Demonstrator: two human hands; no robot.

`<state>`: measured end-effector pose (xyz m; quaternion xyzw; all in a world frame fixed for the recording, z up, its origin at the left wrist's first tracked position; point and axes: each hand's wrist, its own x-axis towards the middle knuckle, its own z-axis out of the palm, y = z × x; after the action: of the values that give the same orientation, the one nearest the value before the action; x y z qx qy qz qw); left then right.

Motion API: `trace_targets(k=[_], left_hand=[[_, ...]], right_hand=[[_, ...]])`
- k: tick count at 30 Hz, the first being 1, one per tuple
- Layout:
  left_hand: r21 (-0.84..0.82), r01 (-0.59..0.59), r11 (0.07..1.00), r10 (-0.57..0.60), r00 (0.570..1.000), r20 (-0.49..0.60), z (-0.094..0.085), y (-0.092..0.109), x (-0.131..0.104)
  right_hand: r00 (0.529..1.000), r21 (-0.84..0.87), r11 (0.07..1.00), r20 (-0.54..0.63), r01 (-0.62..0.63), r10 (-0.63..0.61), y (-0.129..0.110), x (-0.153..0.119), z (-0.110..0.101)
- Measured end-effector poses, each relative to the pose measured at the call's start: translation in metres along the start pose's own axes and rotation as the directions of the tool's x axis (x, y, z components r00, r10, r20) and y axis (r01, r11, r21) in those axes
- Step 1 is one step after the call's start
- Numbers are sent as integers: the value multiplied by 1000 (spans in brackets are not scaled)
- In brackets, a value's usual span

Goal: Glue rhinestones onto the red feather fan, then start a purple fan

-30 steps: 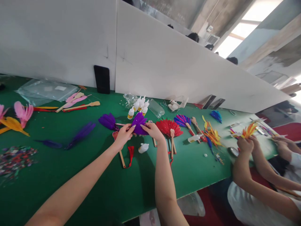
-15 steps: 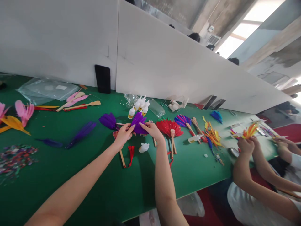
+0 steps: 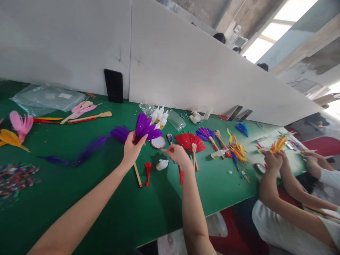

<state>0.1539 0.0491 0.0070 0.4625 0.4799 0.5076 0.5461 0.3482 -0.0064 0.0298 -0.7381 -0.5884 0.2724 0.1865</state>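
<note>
My left hand (image 3: 132, 150) is closed around the base of a purple feather fan (image 3: 145, 129), its feathers spread upward and dotted with small light specks. Thumb and fingertips pinched together, my right hand (image 3: 176, 154) is just right of a shallow round dish (image 3: 158, 142) of tiny whitish pieces; whatever it holds is too small to make out. Behind my left hand lies another bunch of purple feathers (image 3: 118, 133). A wooden handle (image 3: 137, 176) with a red tassel (image 3: 148, 173) lies below that hand. Between my arms, a white glue bottle (image 3: 162, 164) lies on its side.
Several white glue bottles (image 3: 159, 115) stand behind the dish. A red feather fan (image 3: 190, 141) and a blue-purple one (image 3: 205, 134) lie to the right. Loose purple feathers (image 3: 90, 150) are at left. A black phone (image 3: 113, 86) leans on the white partition (image 3: 199, 67). A co-worker's hands (image 3: 276, 159) hold orange feathers.
My left hand has moved slightly left and tilted the purple fan up. My right hand has let go of the fan and moved right and down, uncovering the dish.
</note>
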Motion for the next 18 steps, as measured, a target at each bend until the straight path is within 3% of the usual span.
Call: trace_targets(k=[4, 9, 14, 18], left_hand=[[15, -78, 997, 79, 991, -108, -7, -6, 4], [20, -107, 994, 108, 984, -145, -13, -10, 8], [19, -121, 993, 122, 981, -148, -15, -10, 8], [14, -127, 992, 128, 981, -148, -15, -9, 6]], right_hand=[[998, -266, 964, 59, -3, 19, -1, -1, 27], [994, -510, 860, 103, 33, 23, -8, 6, 48], [986, -627, 776, 160, 65, 47, -12, 5, 60], [975, -648, 753, 220, 114, 42, -13, 3, 56]])
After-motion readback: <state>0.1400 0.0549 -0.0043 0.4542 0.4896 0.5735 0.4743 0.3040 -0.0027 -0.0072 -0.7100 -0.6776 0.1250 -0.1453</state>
